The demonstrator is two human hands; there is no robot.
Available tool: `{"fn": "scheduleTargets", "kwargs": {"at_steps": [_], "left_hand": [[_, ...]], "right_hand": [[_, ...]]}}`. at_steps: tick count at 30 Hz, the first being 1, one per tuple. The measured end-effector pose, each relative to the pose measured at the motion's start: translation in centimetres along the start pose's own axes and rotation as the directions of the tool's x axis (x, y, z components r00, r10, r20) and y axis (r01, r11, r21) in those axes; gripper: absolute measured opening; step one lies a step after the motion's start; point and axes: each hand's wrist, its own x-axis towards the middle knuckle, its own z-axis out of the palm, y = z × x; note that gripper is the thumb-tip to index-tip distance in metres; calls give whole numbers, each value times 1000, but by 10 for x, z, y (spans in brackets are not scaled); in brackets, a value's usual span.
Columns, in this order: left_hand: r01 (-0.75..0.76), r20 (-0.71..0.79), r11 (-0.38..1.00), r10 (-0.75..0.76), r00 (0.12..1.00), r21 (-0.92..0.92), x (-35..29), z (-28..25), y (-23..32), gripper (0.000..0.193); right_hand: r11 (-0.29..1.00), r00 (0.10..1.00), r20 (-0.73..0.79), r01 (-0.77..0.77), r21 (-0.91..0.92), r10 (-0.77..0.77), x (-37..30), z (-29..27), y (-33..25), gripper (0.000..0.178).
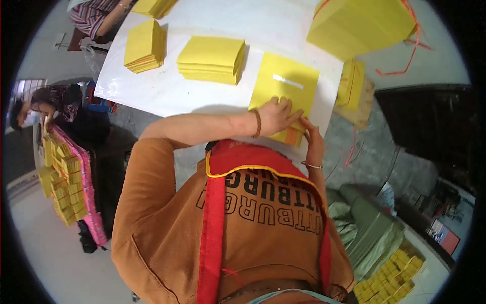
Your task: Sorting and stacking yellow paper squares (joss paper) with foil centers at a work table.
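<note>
A flat yellow paper piece [283, 71] with a short white strip across it lies at the table's near right edge; whether it is one sheet or several layers I cannot tell. Its near end shows an orange patch [291, 137]. My left hand [277, 115], a brown bracelet at its wrist, rests on that end with fingers partly spread and bent, pressing down. At the right edge of the paper is my right hand [314, 138], wearing a thin bangle. Its thumb and fingers close on the paper's edge, close to the left fingertips.
On the white table [217, 99] stand yellow paper stacks [210, 57], [144, 44] and a large tied yellow bundle [359, 25] with red string. Another yellow bundle [350, 83] sits beyond the right edge. Other people [63, 101] are at left, near a pink-edged surface piled with yellow packets [63, 177].
</note>
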Motion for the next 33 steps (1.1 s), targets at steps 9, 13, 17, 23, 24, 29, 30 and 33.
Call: {"fn": "scheduleTargets", "kwargs": {"at_steps": [9,13,17,23,24,29,30,33], "left_hand": [[29,-120,888,-95,988,-459,-1,-21,-25,41],[71,-400,964,-171,901,-255,-23,-81,-86,38],[359,-248,932,-361,899,-56,-75,-49,-160,50],[459,49,886,-456,889,-71,-131,28,-160,53],[450,25,889,-449,893,-83,-127,26,-163,57],[484,198,868,-459,866,-107,-131,12,-171,55],[489,215,865,-459,862,-114,-136,17,-163,55],[472,174,880,-457,872,-50,-144,32,-140,67]], "right_hand": [[902,866,-411,-95,421,283,-6,-10,13,45],[904,882,-393,-78,420,259,-13,-10,20,41],[865,857,-386,-125,485,341,-8,-17,48,39],[923,897,-370,-96,373,243,-1,-9,31,38],[906,879,-366,-148,398,304,-1,-8,33,38],[895,872,-345,-199,399,347,-1,-13,39,36],[903,879,-343,-188,385,330,3,-14,38,35],[921,885,-344,-197,335,314,1,-13,36,32]]}}
